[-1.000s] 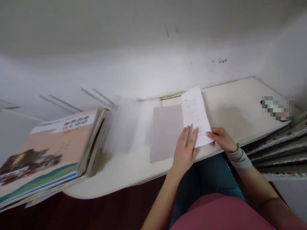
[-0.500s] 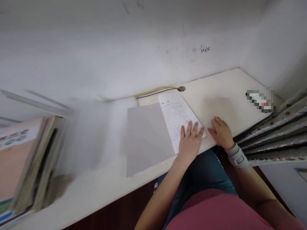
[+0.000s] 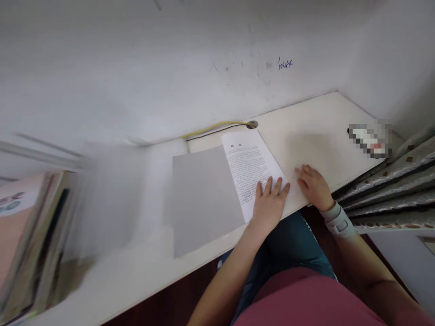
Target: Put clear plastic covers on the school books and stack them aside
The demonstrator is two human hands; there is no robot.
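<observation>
An open booklet lies on the white desk [image 3: 322,127]: a blank grey page [image 3: 204,194] on the left and a printed text page [image 3: 249,165] on the right. My left hand [image 3: 270,203] lies flat with fingers stretched on the lower corner of the printed page. My right hand [image 3: 312,185] rests open on the desk just right of the booklet, fingers spread and touching nothing else. A grey cuff covers my right wrist.
A stack of magazines [image 3: 30,235] stands at the far left of the desk. A yellow cable [image 3: 214,127] runs along the wall to a hole in the desk. A blurred-out object [image 3: 370,138] lies far right, beside patterned fabric [image 3: 390,194].
The printed page, held up a second ago, now lies flat. My right hand let go of its edge and rests on the desk. The view has shifted rightward.
</observation>
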